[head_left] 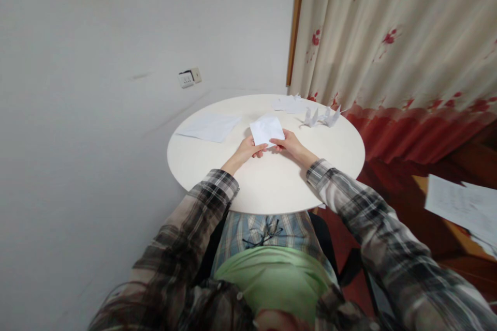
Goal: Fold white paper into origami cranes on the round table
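While the head view looks down on a round white table with a smooth top (pixel 279 181), both of the person's bare hands meet over its middle. The left hand (pixel 247 149) grips the near left corner of a small, square piece of folded white paper (pixel 267 126), its thumb lying on top and its fingers curled beneath. The right hand (pixel 290 142) pinches the near right part of the same paper in a like way, thumb above and fingers below. This paper appears raised slightly off the table, about at its centre.

On the left part of the table lies a broad, flat layer of white paper sheets (pixel 209 126). Near the table's far edge rest some smaller pieces of white paper (pixel 286 104), and toward its far right side stand folded white paper cranes with pointed tips (pixel 331 117), close together. Beyond the table, on the left, a white plastic wall socket (pixel 186 79) is set in the wall; behind it on the right hangs a cream cloth curtain with red flowers (pixel 388 36).
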A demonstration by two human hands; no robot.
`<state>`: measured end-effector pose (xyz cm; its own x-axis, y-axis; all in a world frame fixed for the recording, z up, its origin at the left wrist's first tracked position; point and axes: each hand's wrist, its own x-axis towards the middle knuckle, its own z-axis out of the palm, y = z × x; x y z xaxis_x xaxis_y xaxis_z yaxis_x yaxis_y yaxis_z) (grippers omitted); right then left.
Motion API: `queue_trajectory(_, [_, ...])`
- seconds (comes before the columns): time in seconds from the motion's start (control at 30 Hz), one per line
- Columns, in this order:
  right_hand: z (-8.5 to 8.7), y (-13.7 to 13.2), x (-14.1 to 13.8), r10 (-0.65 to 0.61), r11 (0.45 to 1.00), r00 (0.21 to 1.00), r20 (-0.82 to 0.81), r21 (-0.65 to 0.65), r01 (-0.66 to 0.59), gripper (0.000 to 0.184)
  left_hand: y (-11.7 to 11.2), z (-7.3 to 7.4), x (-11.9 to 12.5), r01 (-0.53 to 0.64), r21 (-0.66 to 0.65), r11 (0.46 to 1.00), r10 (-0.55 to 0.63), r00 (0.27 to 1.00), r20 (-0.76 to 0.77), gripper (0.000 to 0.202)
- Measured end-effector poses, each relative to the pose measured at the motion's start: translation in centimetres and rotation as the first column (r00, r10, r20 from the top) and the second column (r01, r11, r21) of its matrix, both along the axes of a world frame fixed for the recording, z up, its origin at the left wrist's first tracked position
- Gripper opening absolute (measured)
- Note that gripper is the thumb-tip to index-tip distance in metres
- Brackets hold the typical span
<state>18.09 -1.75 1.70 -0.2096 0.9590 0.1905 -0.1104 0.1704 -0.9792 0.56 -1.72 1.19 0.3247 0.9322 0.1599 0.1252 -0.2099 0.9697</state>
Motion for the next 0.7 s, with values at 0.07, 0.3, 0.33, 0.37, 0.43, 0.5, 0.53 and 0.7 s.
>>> queue_trajectory(0.07, [-0.08,0.12,0.01,-0.004,1.000,1.000,0.000,0.003,0.004,0.025,-0.06,0.08,0.05,0.013,-0.004,1.000,-0.013,1.000,-0.005,0.027])
queue_trajectory(0.3, [-0.33,0.37,0.07,-0.029,0.999,0.999,0.023,0.024,0.028,0.026,0.45,-0.30,0.02,0.004,-0.016,1.000,-0.003,1.000,0.027,0.024])
queue_trajectory(0.33, [-0.37,0.44,0.09,-0.034,0.999,0.999,0.023,0.033,0.033,0.025,0.57,-0.39,0.01,0.001,-0.020,1.000,-0.001,0.999,0.032,0.023])
queue_trajectory(0.37, [-0.40,0.51,0.10,-0.040,0.998,0.999,0.023,0.041,0.039,0.025,0.68,-0.46,0.00,-0.004,-0.028,1.000,0.005,0.999,0.036,0.021])
queue_trajectory(0.43, [-0.48,0.66,0.11,-0.052,0.997,0.998,0.024,0.051,0.050,0.024,0.81,-0.55,0.01,-0.023,-0.051,0.998,0.025,0.999,0.044,0.017])
queue_trajectory(0.5, [-0.51,0.76,0.08,-0.064,0.997,0.998,0.025,0.048,0.063,0.024,0.81,-0.54,0.05,-0.049,-0.074,0.996,0.053,0.997,0.052,0.016])
queue_trajectory(0.53, [-0.50,0.77,0.06,-0.069,0.997,0.997,0.025,0.044,0.068,0.025,0.75,-0.49,0.08,-0.059,-0.085,0.995,0.064,0.996,0.058,0.017])
queue_trajectory(0.7, [-0.22,0.56,-0.03,-0.067,0.998,0.997,0.025,0.003,0.067,0.026,0.36,-0.19,0.21,-0.083,-0.134,0.987,0.097,0.990,0.100,0.016])
